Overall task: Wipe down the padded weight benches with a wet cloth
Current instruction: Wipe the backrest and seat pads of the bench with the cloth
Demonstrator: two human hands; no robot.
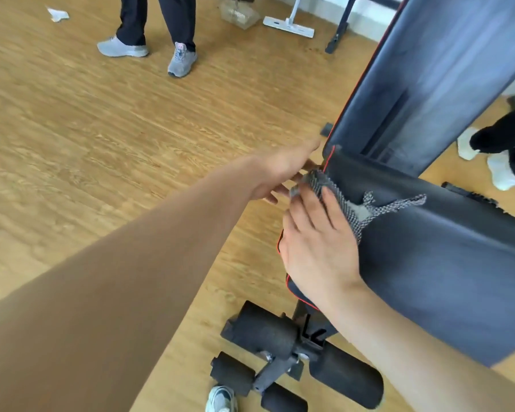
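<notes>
The cloth (324,185) is a thin grey mesh rag, soft, limp and light, apt to bunch or slide under a palm. If it is wet, it should cling a little to the vinyl. It lies draped over the far left corner of the bench's seat pad (428,263). One bunched end hangs off the left edge and a ragged strip trails right across the top, just near of where the raised back pad (446,69) meets the seat. It is probably best taken at the bunched end and gathered into a wad that a flat hand can drive. The pad looks firm but cushioned and likely slick when damp, so it should bear pressure without harm.

The right hand (318,248) lies on the pad's left edge, its fingers (309,209) straight and slightly spread, pressing the cloth down rather than curling round it. The left hand (280,171) reaches in from the left. Its fingers (280,190) are loosely extended with their tips at the bunched end, but whether they pinch it cannot be told. Foam rollers (265,331) sit nearer, below the seat, above the wood floor (101,144).
</notes>
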